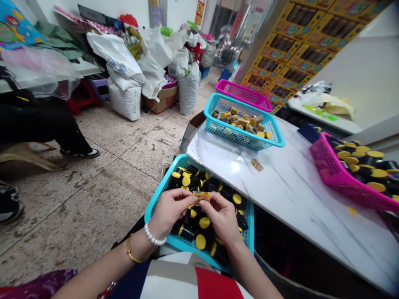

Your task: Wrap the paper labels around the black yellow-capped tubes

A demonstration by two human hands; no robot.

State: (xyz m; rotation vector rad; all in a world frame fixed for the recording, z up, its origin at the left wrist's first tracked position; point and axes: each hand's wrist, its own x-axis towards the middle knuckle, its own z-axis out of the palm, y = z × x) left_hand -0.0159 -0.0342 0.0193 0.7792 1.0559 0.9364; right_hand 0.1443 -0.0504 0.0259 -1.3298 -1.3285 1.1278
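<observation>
My left hand (170, 211) and my right hand (221, 218) meet over a blue basket (156, 195) on my lap. Both pinch a small orange and yellow label strip (201, 195) between thumbs and fingertips. The basket holds several small black containers with yellow caps (204, 223). A pearl bracelet and a gold bangle sit on my left wrist.
A white marble table (289, 187) stands to my right with a blue basket of labelled containers (243, 124), a pink basket behind it (243, 93), another pink basket of yellow-capped containers (352, 174) and a loose label (257, 165). White sacks (124, 79) crowd the floor; a seated person's legs (40, 124) are at left.
</observation>
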